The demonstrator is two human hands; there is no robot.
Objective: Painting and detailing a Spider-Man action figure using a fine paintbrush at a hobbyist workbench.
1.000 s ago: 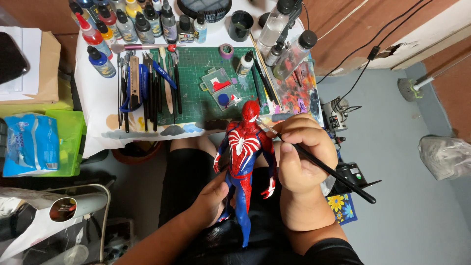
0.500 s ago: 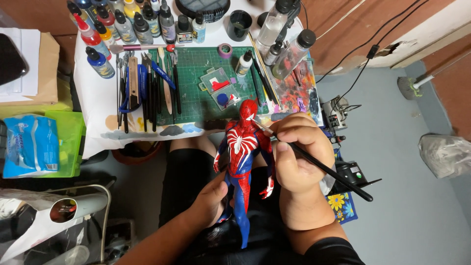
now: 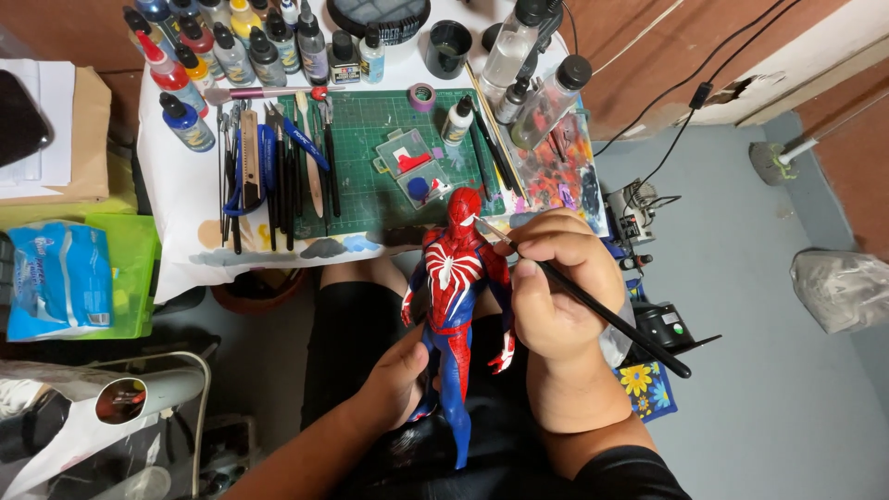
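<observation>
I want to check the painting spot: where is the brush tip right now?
In the head view, the paintbrush tip rests at the figure's head, centre frame, just before the green cutting mat, held by the right hand.
</observation>
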